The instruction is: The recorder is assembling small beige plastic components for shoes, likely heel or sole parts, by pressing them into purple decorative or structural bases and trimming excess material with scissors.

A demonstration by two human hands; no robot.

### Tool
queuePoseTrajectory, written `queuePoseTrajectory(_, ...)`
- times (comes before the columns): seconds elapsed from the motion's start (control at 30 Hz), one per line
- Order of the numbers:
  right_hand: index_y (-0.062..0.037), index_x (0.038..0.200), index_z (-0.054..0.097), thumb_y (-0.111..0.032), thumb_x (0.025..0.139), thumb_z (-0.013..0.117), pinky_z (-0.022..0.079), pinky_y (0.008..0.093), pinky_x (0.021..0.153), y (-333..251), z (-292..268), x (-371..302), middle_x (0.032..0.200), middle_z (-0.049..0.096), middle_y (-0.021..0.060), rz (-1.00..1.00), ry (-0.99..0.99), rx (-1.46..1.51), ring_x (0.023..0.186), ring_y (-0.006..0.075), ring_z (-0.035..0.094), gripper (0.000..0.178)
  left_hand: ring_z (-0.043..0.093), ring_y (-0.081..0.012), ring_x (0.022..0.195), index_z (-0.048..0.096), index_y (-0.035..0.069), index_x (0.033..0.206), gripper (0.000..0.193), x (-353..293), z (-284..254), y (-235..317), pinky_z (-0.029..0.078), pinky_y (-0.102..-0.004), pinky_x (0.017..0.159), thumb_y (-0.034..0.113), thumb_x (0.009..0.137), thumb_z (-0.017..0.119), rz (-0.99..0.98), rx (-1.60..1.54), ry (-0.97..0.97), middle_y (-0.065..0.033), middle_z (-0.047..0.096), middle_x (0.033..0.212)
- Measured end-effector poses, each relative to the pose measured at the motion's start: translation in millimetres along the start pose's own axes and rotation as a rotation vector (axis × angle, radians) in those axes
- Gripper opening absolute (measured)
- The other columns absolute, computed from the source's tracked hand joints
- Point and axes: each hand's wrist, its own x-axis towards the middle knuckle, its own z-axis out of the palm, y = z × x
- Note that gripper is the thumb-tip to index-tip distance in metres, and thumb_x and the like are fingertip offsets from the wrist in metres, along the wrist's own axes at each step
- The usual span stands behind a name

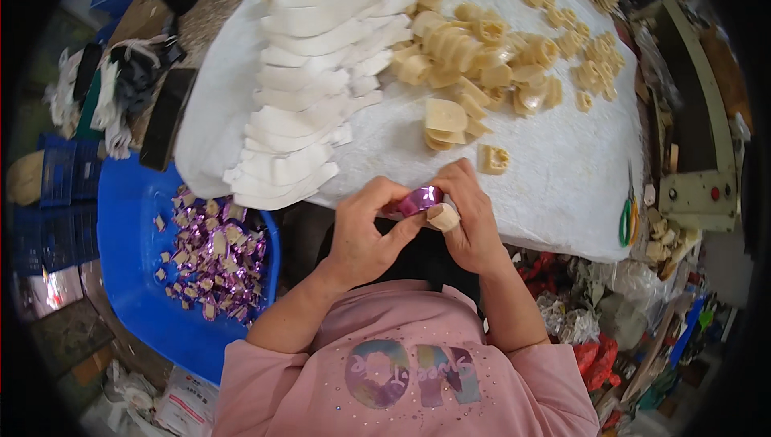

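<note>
Over the near edge of the white-covered table (554,196), my left hand (365,228) and my right hand (470,216) meet, both closed on one small piece. It has a shiny purple strip (419,200) and a beige block (442,216) that looks like a shoe heel; how they join is hidden by fingers. Just beyond my right hand lies a single beige block (493,159). Stacked beige pieces (446,120) sit farther back. White curved strips (297,116) overlap in a long row on the table's left side.
At left, a blue basin (120,276) holds many purple-and-beige pieces (217,252). A black phone (167,120) lies beside the table covering. Scissors (626,224) with green and orange handles rest at the right edge, near a pale green machine (699,196). Plastic bags and scraps fill the lower right.
</note>
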Motion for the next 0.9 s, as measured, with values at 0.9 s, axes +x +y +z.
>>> queuePoseTrajectory(0.9, -0.0030, 0.081, 0.062, -0.010, 0.069, 0.065, 0.034, 0.0375, 0.075, -33.4, 117.4, 101.1, 0.087, 0.053, 0.0083, -0.278, -0.116, -0.525, 0.089, 0.0259, 0.047, 0.014, 0.053, -0.0279, 0.100, 0.065, 0.004, 0.094, 0.027, -56.0, -135.0, -17.7, 0.040, -0.0368, 0.089, -0.001, 0.067, 0.068, 0.140, 0.998, 0.648, -0.0095, 0.057, 0.104)
